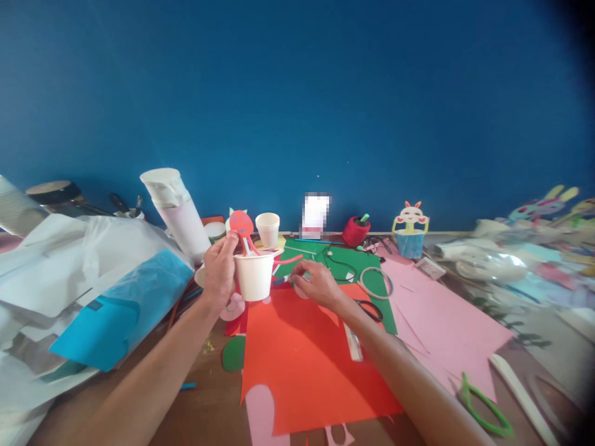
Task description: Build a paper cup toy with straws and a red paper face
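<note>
My left hand (220, 269) is closed at the side of a white paper cup (254, 279), holding it upright above the table. Its thumb and fingertips press on a round red paper cutout (241, 223) with a face drawn on it, which rises above the cup's rim. Red strips curve out around the cup. My right hand (313, 282) is just right of the cup, with its fingers curled together. At its fingertips lies a small white marker-like stick (282, 280) with a dark end; the fingers partly hide it.
Orange paper (307, 365) covers the table in front, over a green sheet (341, 260) and beside a pink sheet (446, 322). Black-handled scissors (370, 310) and a tape ring (376, 283) lie right. Stacked cups (268, 229) and a decorated blue cup (409, 243) stand behind. Plastic bags (93, 291) crowd the left.
</note>
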The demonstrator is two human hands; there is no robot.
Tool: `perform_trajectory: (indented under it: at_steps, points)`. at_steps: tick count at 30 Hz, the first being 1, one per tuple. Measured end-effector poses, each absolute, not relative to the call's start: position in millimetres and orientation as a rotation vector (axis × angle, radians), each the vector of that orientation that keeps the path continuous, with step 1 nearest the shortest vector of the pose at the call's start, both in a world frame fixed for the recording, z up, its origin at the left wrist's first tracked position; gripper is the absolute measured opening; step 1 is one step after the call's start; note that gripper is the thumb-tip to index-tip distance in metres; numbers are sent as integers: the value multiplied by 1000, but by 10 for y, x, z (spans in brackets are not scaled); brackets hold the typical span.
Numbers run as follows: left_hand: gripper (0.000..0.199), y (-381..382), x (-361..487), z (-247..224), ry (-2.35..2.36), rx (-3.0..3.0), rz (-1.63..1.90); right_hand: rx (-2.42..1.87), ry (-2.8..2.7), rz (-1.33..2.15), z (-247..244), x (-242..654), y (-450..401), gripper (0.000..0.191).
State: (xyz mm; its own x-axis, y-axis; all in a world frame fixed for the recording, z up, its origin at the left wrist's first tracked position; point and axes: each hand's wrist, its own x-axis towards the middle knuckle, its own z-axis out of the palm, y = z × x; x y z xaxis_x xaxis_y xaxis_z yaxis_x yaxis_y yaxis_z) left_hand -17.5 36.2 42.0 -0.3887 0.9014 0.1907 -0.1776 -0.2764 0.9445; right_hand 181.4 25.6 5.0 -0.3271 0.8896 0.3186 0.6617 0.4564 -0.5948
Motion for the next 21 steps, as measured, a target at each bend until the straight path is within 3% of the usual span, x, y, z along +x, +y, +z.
perform_trajectory:
  at_steps: [21]
  points:
    - [21,269,0,425,1016,705,1599,-1244,-2270,414,-109,1713,225,16]
